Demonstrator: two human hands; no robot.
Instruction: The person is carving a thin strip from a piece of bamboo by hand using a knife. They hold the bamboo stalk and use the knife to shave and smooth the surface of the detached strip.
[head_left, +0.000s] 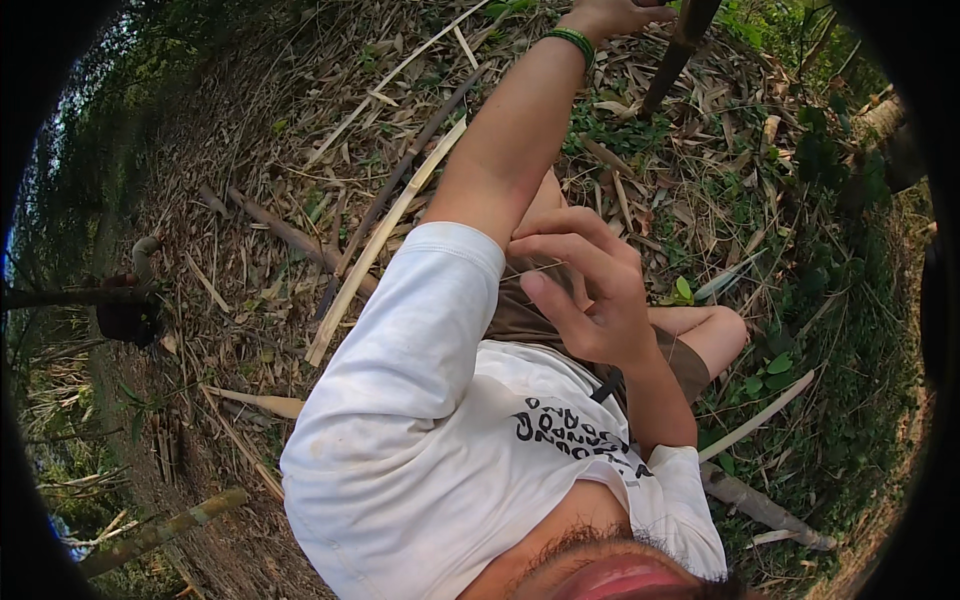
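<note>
My left arm stretches forward to the top of the head view, a green bracelet (570,42) around its wrist. My left hand (612,14) is partly cut off by the upper edge; the part in view reaches to a dark upright pole (672,62), and its grip is hidden. Bent in front of my body, my right hand (600,285) is loosely curled, thumb and fingers apart, with nothing visible between them. Its fingertips come close to my left arm near the elbow. Beneath that arm lies a long pale split strip of wood or bamboo (385,240).
Dry leaves and twigs cover the ground. Sticks (290,232) and another thin pale strip (345,130) lie to the left. To the right are a pale strip (760,415), a grey branch (765,508) and green plants. A thick log (880,120) is at far right.
</note>
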